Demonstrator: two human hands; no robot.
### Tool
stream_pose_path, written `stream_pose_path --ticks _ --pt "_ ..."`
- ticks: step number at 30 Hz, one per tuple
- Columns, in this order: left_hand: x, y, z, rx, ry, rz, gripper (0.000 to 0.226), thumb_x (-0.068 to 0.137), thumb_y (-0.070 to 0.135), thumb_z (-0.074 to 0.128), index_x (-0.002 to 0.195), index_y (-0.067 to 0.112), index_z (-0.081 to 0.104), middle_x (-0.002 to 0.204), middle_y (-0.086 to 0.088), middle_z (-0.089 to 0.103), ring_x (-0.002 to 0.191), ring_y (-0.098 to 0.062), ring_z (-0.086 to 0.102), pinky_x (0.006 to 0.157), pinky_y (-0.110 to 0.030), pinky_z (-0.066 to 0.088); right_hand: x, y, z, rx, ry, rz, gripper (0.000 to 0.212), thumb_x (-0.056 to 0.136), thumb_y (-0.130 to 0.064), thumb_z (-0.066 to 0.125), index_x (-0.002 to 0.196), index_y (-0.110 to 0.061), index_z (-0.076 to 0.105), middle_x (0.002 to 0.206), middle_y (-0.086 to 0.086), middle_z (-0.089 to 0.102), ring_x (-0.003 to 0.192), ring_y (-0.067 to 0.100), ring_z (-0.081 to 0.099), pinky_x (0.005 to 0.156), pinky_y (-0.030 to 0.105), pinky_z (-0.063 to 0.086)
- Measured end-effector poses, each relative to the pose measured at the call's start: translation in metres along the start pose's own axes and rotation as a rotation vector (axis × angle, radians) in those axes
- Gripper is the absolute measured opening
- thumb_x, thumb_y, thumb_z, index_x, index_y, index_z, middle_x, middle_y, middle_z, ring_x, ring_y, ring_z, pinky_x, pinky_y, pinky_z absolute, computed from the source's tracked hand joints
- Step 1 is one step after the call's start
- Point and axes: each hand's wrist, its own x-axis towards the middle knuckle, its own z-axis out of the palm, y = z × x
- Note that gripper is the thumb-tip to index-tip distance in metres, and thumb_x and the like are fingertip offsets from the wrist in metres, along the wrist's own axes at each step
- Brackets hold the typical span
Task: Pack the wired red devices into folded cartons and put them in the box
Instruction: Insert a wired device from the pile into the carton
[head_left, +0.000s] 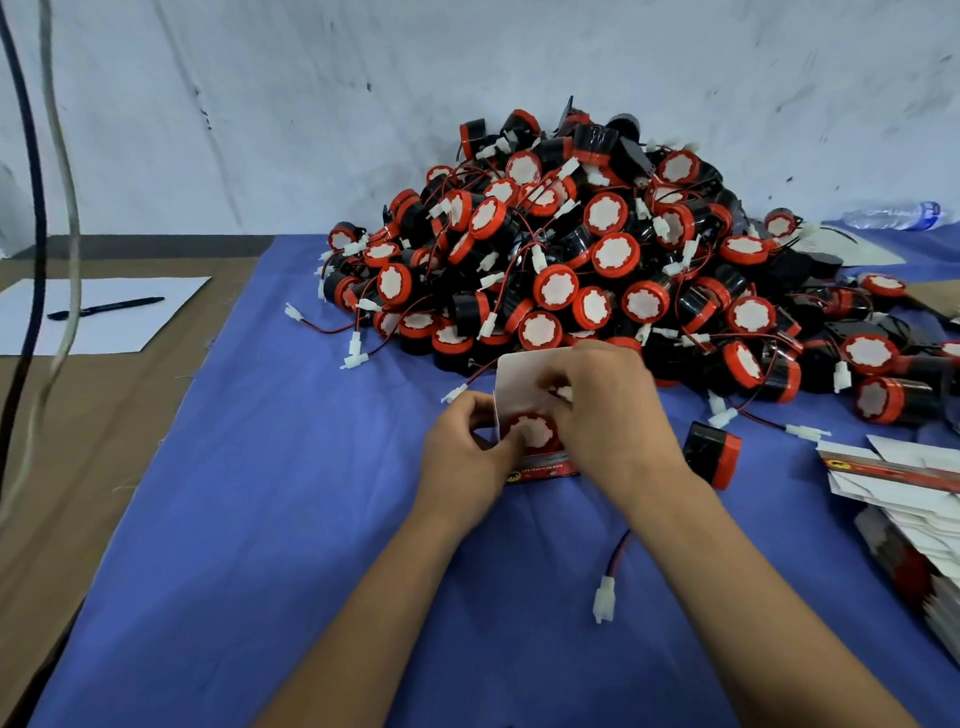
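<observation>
A small carton (522, 387) stands open on the blue cloth, white inside with a red printed side at its front. A red-rimmed device (535, 431) with a white face sits in its mouth. My left hand (465, 449) grips the carton's left edge. My right hand (605, 410) curls over the device and the carton's right side, its fingertips pinching something white that I cannot make out. A big heap of red and black wired devices (613, 260) lies just behind. The box is not in view.
A stack of flat cartons (904, 499) lies at the right edge. One loose device (714, 457) lies beside my right wrist, and a wire with a white plug (605, 597) under my forearm. A sheet of paper (130, 312) with a pen lies far left; cables hang there.
</observation>
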Motion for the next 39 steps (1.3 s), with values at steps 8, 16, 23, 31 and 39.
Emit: stream_pose_path --ticks 8,16,23,31,39 --pt "-0.002 0.002 0.000 0.049 -0.002 -0.006 0.023 0.091 0.036 0.079 0.105 0.023 0.066 0.100 0.009 0.074 0.064 -0.002 0.062 0.063 -0.024 0.054 0.000 0.012 -0.011 0.195 0.136 -0.059 0.014 0.086 -0.008 0.078 0.096 -0.017 0.081 0.093 -0.002 0.076 0.088 0.012 0.068 0.079 0.026 0.056" --pt "0.001 0.000 0.003 0.073 0.007 0.010 0.020 0.088 0.023 0.081 0.095 0.027 0.063 0.095 0.005 0.074 0.062 -0.005 0.064 0.061 -0.026 0.055 0.000 -0.031 0.000 -0.209 -0.102 -0.025 0.013 0.084 -0.016 0.072 0.096 -0.022 0.071 0.098 0.002 0.066 0.085 0.023 0.063 0.063 0.031 0.045" --pt "0.003 0.004 0.003 0.024 0.014 -0.059 0.022 0.086 0.017 0.083 0.094 0.024 0.063 0.094 0.001 0.075 0.067 -0.013 0.068 0.064 -0.034 0.059 -0.011 -0.028 0.008 -0.258 -0.098 0.014 0.021 0.094 -0.012 0.058 0.078 -0.023 0.053 0.071 -0.006 0.042 0.067 0.016 0.043 0.052 0.025 0.023" --pt "0.006 0.008 -0.002 -0.049 -0.024 -0.209 0.032 0.079 0.007 0.086 0.097 0.018 0.061 0.095 -0.001 0.073 0.080 -0.013 0.072 0.061 -0.022 0.056 -0.004 -0.034 0.009 -0.217 -0.140 -0.004 0.014 0.091 -0.004 0.057 0.095 -0.017 0.058 0.085 0.001 0.059 0.071 0.021 0.048 0.060 0.030 0.035" --pt "0.005 0.007 -0.001 -0.028 -0.017 -0.191 0.028 0.082 -0.003 0.078 0.091 0.018 0.061 0.086 -0.002 0.074 0.073 -0.012 0.071 0.060 -0.029 0.061 -0.001 -0.032 0.013 -0.157 -0.306 0.020 0.002 0.099 -0.017 0.058 0.097 -0.018 0.058 0.111 0.005 0.065 0.102 0.025 0.055 0.083 0.035 0.036"
